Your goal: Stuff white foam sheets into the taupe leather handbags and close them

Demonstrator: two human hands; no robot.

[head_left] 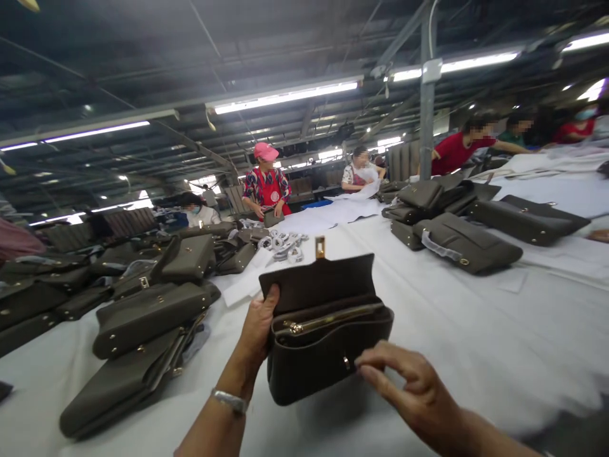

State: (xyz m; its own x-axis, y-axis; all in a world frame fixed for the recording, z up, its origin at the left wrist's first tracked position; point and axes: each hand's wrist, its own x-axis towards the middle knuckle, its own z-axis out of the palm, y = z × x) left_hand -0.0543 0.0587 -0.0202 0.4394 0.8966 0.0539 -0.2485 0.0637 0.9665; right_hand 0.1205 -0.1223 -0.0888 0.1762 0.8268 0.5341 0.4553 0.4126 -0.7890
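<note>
A dark olive handbag (323, 371) is held up in front of me over the white-covered table. Its flap (323, 282) is raised, with a gold clasp plate (320, 247) at the flap's edge. Inside the opening a gold zipper (297, 328) shows. My left hand (259, 320) grips the bag's left side, the thumb against the flap. Just right of the small metal turn lock (346, 360) on the bag's front is my right hand (409, 387), thumb and forefinger pinched together. Whether anything sits between those fingertips is too small to make out.
Several similar handbags (152, 314) are piled along the left. More bags (469, 244) lie at the right on the white cloth (457, 343). Wrapped white coils (288, 244) sit beyond my bag. Co-workers (269, 184) are around the far side, near a metal post (427, 120).
</note>
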